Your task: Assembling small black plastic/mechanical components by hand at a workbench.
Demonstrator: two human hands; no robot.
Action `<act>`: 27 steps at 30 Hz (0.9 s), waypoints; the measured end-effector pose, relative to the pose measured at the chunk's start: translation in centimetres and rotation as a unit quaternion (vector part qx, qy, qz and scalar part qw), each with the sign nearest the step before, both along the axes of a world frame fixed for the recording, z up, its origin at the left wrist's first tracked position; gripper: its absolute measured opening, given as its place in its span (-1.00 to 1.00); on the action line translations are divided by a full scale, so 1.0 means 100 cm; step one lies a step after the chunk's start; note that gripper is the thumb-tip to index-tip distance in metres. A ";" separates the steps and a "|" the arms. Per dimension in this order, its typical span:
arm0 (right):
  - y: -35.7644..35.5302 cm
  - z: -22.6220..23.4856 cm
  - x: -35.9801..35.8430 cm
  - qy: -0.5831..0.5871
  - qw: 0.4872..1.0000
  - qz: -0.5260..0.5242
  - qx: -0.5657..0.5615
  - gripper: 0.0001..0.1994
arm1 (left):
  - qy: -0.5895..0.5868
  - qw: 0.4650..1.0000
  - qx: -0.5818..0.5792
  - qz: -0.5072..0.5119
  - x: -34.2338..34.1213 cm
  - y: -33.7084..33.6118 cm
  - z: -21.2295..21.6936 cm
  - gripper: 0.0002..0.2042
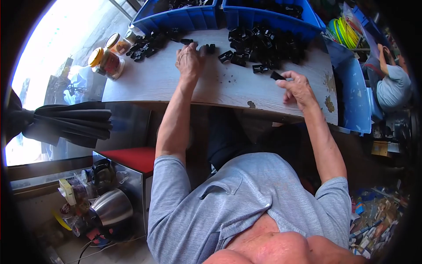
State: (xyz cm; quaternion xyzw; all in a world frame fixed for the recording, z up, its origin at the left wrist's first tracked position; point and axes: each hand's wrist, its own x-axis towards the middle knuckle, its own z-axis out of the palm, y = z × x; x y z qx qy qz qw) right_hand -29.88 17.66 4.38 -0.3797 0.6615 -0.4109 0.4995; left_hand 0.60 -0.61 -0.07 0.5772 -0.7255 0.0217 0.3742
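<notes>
My left hand (190, 60) rests on the pale wooden table (162, 83), its fingers reaching a small black plastic part (209, 48) near the far edge. At the table's right side my right hand (298, 88) pinches another black plastic part (277, 76) between thumb and fingers. A large heap of black plastic parts (266, 44) lies between and beyond the hands. A smaller heap of black parts (151, 43) sits to the left of my left hand.
Two blue bins (272, 18) with more black parts stand at the far edge. Glass jars with yellow lids (107, 61) sit at the table's left corner. Another blue bin (355, 92) is on the right, a second person (393, 83) beyond it. A kettle (110, 207) stands low left.
</notes>
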 end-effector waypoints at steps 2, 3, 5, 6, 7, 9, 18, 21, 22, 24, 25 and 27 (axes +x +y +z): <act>0.006 0.006 -0.017 -0.024 0.996 -0.086 -0.019 -0.58 | -0.061 0.993 0.101 0.008 0.003 -0.007 0.005 -0.73; 0.008 0.007 -0.033 -0.022 0.996 -0.089 -0.018 -0.58 | -0.059 0.993 0.102 0.005 0.003 -0.006 0.004 -0.73; 0.010 0.007 -0.071 -0.017 0.978 -0.193 -0.072 -0.59 | -0.061 0.995 0.062 -0.039 0.003 -0.002 0.003 -0.76; 0.012 0.005 -0.089 -0.018 0.969 -0.237 -0.073 -0.60 | -0.060 0.995 0.063 -0.042 0.002 0.002 0.001 -0.76; 0.015 0.003 -0.104 -0.018 0.957 -0.280 -0.074 -0.61 | -0.062 0.996 0.039 -0.050 0.002 0.006 -0.002 -0.78; 0.018 0.001 -0.121 -0.002 0.936 -0.344 -0.076 -0.62 | -0.063 0.996 0.013 -0.057 0.004 0.011 -0.007 -0.80; 0.007 -0.001 -0.042 -0.002 0.982 -0.169 -0.082 -0.46 | -0.015 0.997 -0.001 -0.080 0.021 0.044 -0.004 -0.80; -0.003 -0.002 -0.010 0.009 0.994 -0.075 -0.074 -0.45 | -0.093 0.991 0.000 -0.097 0.020 0.059 0.003 -0.76; -0.007 -0.002 -0.004 0.018 0.997 -0.030 -0.076 -0.46 | -0.091 0.991 0.005 -0.101 0.020 0.061 0.004 -0.75; -0.016 0.001 0.013 0.050 0.996 0.028 -0.073 -0.47 | -0.089 0.991 0.008 -0.101 0.021 0.061 0.004 -0.75; -0.020 0.005 0.021 0.049 0.996 0.030 -0.074 -0.47 | -0.086 0.990 -0.002 -0.108 0.022 0.061 0.000 -0.75; -0.026 0.009 0.032 0.114 0.992 0.039 -0.045 -0.49 | -0.083 0.990 -0.012 -0.115 0.020 0.062 -0.001 -0.75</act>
